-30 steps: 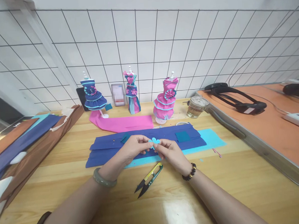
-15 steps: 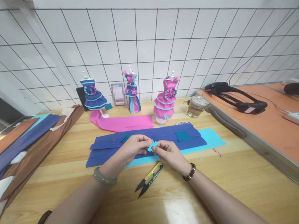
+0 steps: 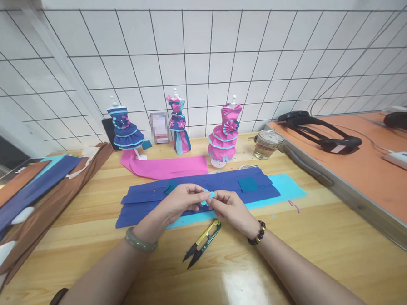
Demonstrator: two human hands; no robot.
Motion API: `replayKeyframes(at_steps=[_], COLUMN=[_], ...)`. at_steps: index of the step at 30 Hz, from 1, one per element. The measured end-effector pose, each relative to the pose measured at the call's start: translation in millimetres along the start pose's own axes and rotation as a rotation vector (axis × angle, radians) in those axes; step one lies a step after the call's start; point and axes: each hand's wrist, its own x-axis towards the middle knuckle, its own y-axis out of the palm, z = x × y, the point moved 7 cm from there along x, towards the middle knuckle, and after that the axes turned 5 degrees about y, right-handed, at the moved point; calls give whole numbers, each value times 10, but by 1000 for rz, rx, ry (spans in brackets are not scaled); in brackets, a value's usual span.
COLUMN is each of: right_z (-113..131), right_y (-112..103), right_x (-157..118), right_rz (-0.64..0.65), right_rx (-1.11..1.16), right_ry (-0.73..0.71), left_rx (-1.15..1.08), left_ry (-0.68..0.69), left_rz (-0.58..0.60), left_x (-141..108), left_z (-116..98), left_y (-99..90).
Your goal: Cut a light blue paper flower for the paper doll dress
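Observation:
A small light-blue paper flower (image 3: 207, 198) is pinched between my two hands, over sheets of dark-blue crepe paper (image 3: 147, 192). My left hand (image 3: 184, 201) holds its left side, fingers closed; the fingertips of my right hand (image 3: 229, 208) grip the right side. Part of the flower is hidden behind the fingers. Just below the hands, thread snips (image 3: 202, 244) with yellow and green handles lie on the wooden table, blades pointing toward me. A light-blue sheet (image 3: 289, 187) shows from under the dark-blue ones, and a teal paper square (image 3: 248, 184) lies on top.
Three mini dress forms in paper dresses stand at the back: blue (image 3: 125, 127), mixed-colour (image 3: 179, 126) and pink (image 3: 223, 135). A pink strip (image 3: 166, 167) lies before them. A lidded glass jar (image 3: 267, 144) stands right. Folded papers (image 3: 51, 187) lie left; a black headset (image 3: 320, 132) rests on the orange surface.
The flower's petals have turned and folded between my fingertips, so less of its flat face shows. Both hands stay in nearly the same place; the view has shifted slightly.

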Motion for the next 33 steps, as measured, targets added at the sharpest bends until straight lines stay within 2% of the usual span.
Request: replayKeyframes(at_steps=[4,14,21,23,26,28,30,33], right_z=[9,9,-13,-35,-83,-110,-118,-110], right_y=[-2,17,14,-13,-50,-49,-19,44], right_x=[-2,-13,-1,11,27,31,30,20], right_rz=[-12,-17,-18,-34,-56,-52,-18,58], right_rx=[-5,34,96,149,299,429,552,683], right_ry=[-6,22,39,48,98,148,193,240], left_rx=[-30,-218,-199,-46,383,703,990,1273], left_ry=[-8,-67,1,108,412,644,818,941], left_rz=[-49,-30,-125,-205,-302,-251,-170,-151], left_x=[13,21,62,54,-35,-121,-188,-213], left_z=[45,97,60,-39,-327,-484,-523,-469], left_y=[-22,10,-105,-153,-133,14,169,256])
